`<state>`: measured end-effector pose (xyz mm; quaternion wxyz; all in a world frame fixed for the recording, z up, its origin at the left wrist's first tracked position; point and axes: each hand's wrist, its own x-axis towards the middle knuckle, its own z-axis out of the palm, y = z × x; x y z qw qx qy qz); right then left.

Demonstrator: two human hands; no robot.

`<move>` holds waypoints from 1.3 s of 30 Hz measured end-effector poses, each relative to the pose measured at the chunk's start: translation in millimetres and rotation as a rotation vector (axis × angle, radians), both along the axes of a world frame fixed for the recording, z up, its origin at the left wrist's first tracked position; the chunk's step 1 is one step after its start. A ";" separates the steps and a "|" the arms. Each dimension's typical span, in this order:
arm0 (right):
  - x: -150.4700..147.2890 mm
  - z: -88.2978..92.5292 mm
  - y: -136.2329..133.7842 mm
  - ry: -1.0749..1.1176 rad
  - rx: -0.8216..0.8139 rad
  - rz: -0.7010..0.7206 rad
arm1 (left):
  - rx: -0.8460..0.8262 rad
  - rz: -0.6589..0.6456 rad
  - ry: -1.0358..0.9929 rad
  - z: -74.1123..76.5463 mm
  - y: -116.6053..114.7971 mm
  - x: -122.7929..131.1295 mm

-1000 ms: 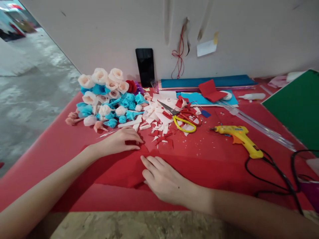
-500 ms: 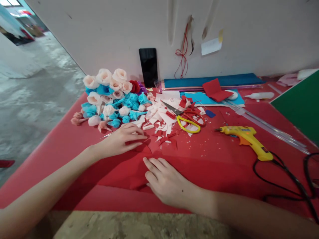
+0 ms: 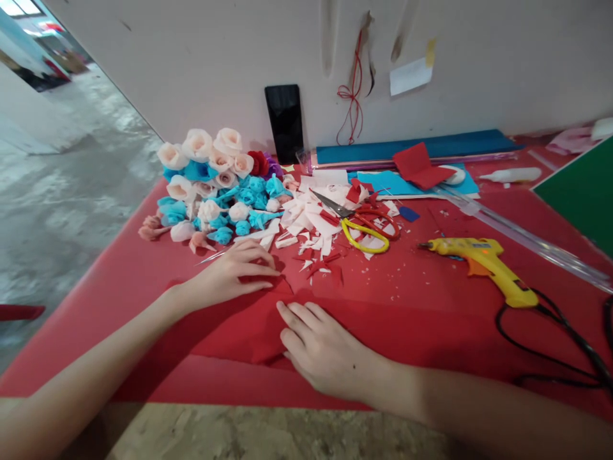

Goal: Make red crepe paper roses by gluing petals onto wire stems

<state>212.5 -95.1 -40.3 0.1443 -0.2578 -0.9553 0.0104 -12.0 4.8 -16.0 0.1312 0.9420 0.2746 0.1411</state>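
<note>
A wide sheet of red paper (image 3: 234, 332), perhaps crepe paper, lies along the front of the red-covered table. My left hand (image 3: 242, 267) rests at the sheet's far edge, its fingers stretched to the right and the thumb apart from them. On the nearer part of the sheet lies my right hand (image 3: 318, 345), palm down with fingers extended to the left; its fingertips press on the paper. Both hands are open. Just beyond them are scissors (image 3: 366, 235) with one yellow and one red handle, lying on pale and red paper scraps (image 3: 311, 220).
Paper flowers (image 3: 211, 185) in white, blue and pink are heaped at the back left. A black phone (image 3: 284, 124) leans on the wall. To the right lies a yellow glue gun (image 3: 488, 263) with a black cord. Behind it are clear sticks (image 3: 531, 236) and a white bottle (image 3: 514, 174).
The head view has shifted slightly, so the things at the right appear farther right. My left hand has slid a little left; the right hand stays nearly still on the paper.
</note>
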 end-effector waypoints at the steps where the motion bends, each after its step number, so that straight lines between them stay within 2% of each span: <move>1: -0.1 -0.1 0.0 0.000 0.000 0.000 | -0.002 -0.008 -0.001 -0.3 -0.2 0.2; 7: -0.3 -0.4 0.3 0.008 -0.004 0.000 | -0.018 0.012 0.016 0.2 -2.5 2.7; 14: 0.2 0.2 0.3 0.005 -0.004 0.005 | -0.047 -0.032 -0.047 -1.4 -1.9 -0.1; 21: 0.5 2.2 0.3 0.000 0.001 0.004 | -0.175 0.051 0.019 4.3 -10.6 5.1; 28: 1.4 3.0 -0.2 0.003 0.019 0.017 | -0.181 -0.008 0.041 2.6 -8.5 6.1; 35: 1.9 1.6 -1.1 0.011 0.038 0.022 | -0.213 0.080 0.102 5.9 -12.5 -0.5; 39: 1.6 1.1 -1.9 0.012 0.041 0.019 | -0.235 0.073 0.108 5.1 -10.1 -5.9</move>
